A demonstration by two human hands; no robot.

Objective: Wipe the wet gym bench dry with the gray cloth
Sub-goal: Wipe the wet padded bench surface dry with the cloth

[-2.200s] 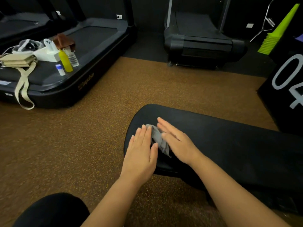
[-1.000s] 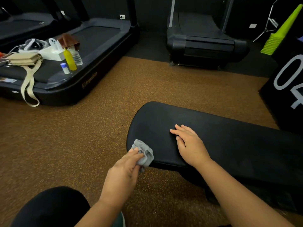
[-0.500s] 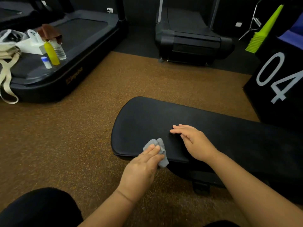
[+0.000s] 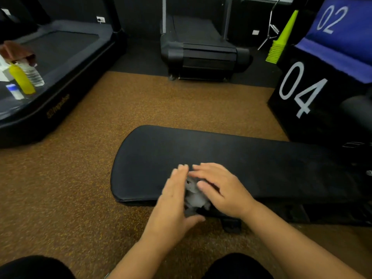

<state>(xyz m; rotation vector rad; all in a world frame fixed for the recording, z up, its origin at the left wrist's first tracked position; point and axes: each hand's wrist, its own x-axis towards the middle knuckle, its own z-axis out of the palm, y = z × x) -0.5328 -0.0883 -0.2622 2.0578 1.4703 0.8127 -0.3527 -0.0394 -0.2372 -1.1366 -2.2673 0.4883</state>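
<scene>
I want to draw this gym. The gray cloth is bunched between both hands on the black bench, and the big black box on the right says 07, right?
Almost. The head view shows the gray cloth bunched between the left hand and the right hand on the black bench, but the big black box on the right says 04, not 07.

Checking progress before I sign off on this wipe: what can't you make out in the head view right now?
- Wetness of the gym bench: black pad in dim light, no droplets readable.
- Gray cloth: mostly hidden between the left hand and right hand; which hand holds it is unclear.
- Fingertips of both hands: motion-blurred.
- Bench's right end: cut off by the frame edge.
- Treadmill logo: too small and blurred to read.
</scene>
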